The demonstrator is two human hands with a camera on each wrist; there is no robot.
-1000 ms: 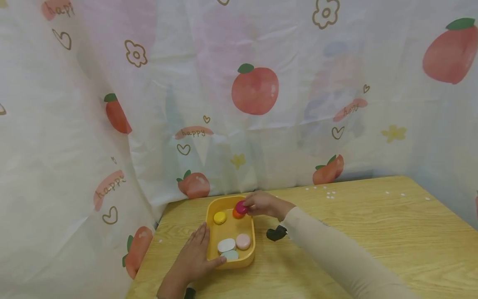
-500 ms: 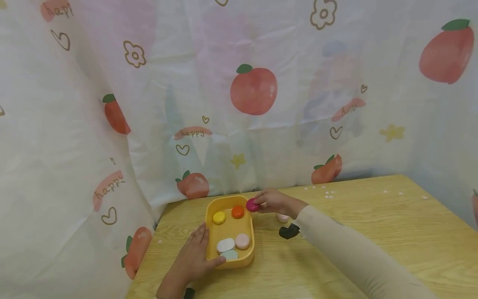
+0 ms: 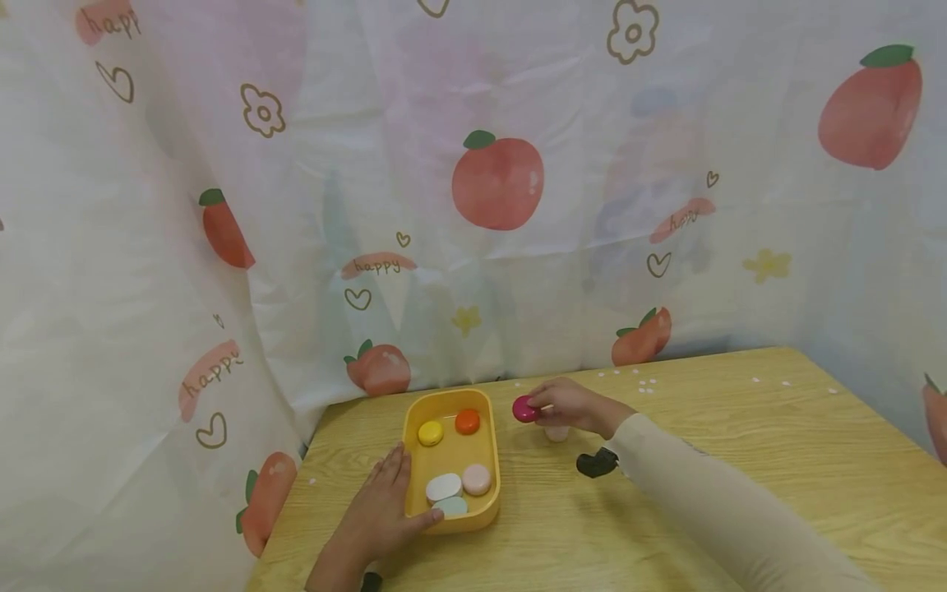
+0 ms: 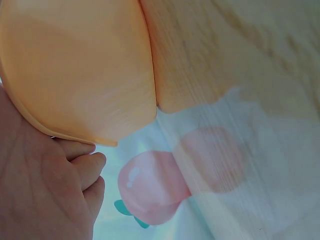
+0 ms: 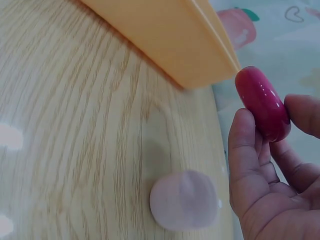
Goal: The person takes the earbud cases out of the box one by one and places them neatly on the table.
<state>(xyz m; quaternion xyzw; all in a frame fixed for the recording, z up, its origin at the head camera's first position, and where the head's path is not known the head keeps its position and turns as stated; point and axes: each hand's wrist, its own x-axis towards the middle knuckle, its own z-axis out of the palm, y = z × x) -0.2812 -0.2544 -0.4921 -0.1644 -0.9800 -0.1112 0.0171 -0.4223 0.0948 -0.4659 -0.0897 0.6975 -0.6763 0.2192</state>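
Here, head view: pinches a magenta disc (image 3: 524, 409) in the right hand (image 3: 568, 405), right of the tray (image 3: 494, 460), low centre; rests the left hand (image 3: 379, 503), thumb spread, on the tray's rim. Left wrist: touches it, lower left. Right wrist: holds the disc, right side, near a pale block (image 5: 184, 201), lower centre.

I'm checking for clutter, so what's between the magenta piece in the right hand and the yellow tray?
In the head view, only bare wooden table shows between the magenta piece and the yellow tray.
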